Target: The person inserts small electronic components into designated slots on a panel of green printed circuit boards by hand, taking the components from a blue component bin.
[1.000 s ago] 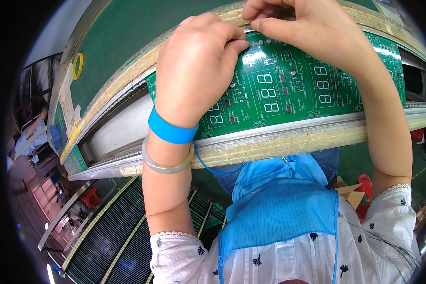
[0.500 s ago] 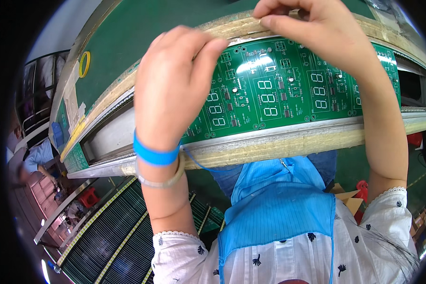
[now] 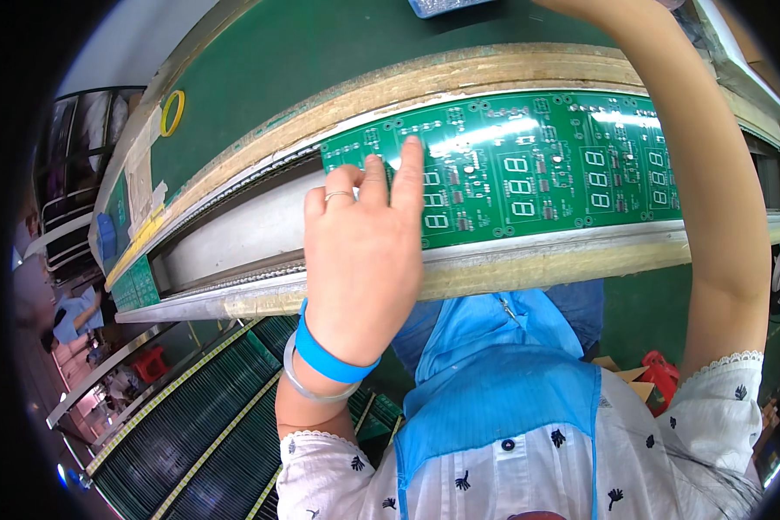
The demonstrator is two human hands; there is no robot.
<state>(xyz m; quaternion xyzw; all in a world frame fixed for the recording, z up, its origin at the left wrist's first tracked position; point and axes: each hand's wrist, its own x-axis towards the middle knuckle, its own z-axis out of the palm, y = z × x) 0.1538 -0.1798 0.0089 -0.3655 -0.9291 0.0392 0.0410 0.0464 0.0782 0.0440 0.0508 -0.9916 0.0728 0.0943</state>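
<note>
A long green circuit board (image 3: 485, 204) with white outlined digit shapes and small mounted parts lies between two rails in front of me. My left hand (image 3: 364, 247) rests over its left part, palm down. The index finger is stretched out onto the board, and the other visible fingers are partly bent. Nothing shows in this hand. A blue band (image 3: 329, 354) and a pale bangle circle that wrist. My right forearm (image 3: 711, 199) reaches across the board's right part toward the far side. The right hand lies past the top edge of the picture.
A blue container (image 3: 446, 7) is partly visible at the far edge of the green table (image 3: 321, 61). A yellow ring (image 3: 172, 113) lies at the far left. Another green board (image 3: 139, 286) sits at the track's left end. Below left stands a rack (image 3: 208, 407) of upright dark boards.
My left hand has come down onto the board, fingers extended. My right hand has moved farther away and out of the picture. The view has shifted slightly, bringing in the blue container.
</note>
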